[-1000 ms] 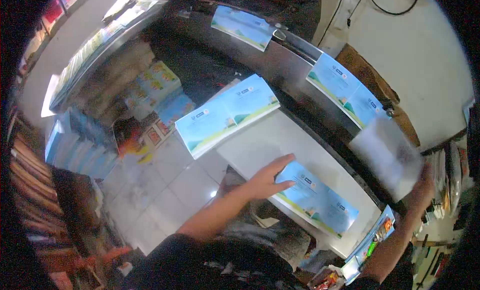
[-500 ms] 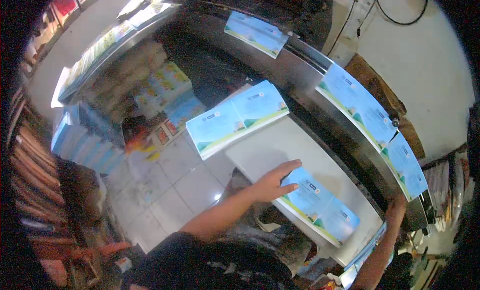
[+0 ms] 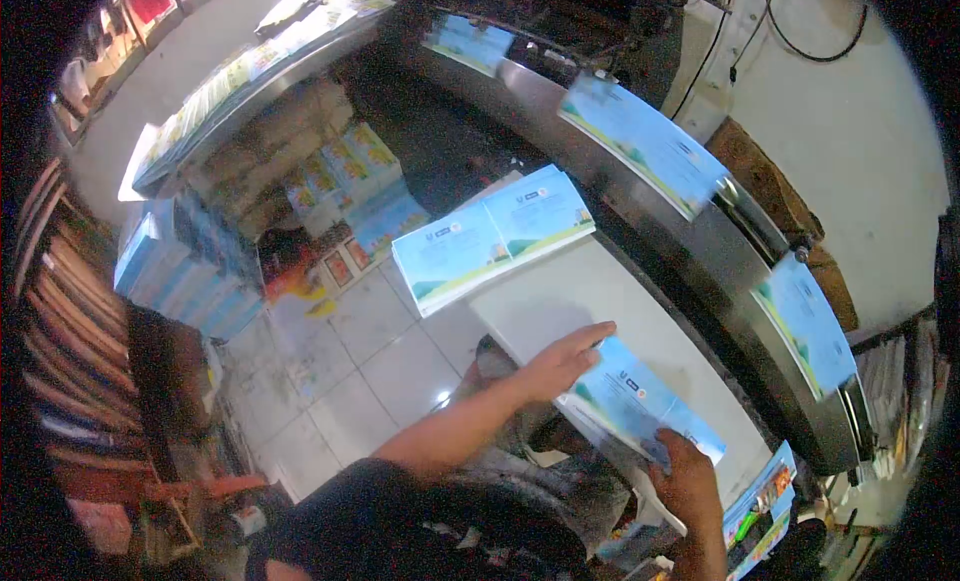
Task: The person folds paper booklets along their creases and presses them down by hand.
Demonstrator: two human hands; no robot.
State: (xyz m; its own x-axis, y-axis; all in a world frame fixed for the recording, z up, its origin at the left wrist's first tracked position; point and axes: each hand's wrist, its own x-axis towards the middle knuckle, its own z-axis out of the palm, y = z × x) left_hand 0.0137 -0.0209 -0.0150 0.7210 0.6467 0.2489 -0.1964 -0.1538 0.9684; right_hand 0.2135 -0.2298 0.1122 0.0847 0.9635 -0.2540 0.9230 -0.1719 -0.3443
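A small stack of light-blue printed sheets (image 3: 635, 386) with green hills along one edge lies on the white board in front of me. My left hand (image 3: 565, 363) grips its far-left end, thumb and fingers closed about the corner. At the near edge, toward the right end, my right hand (image 3: 688, 478) has its fingers over the top sheet and pinches the edge; its thumb is mostly hidden. A larger pile of matching sheets (image 3: 495, 236) rests at the far end of the white board (image 3: 620, 291), apart from both hands.
Along the right runs a long metal conveyor (image 3: 545, 96) carrying separate blue sheets (image 3: 645, 146). Bundled blue stacks (image 3: 185, 271) stand on the tiled floor (image 3: 370, 391) at left. More printed sheets (image 3: 765, 501) lie at lower right. A sloped rack (image 3: 250, 76) holds papers at upper left.
My right hand has come from the conveyor's lower end to the stack's near edge. My left hand stays at the stack. Blue sheets on the conveyor have shifted up and left.
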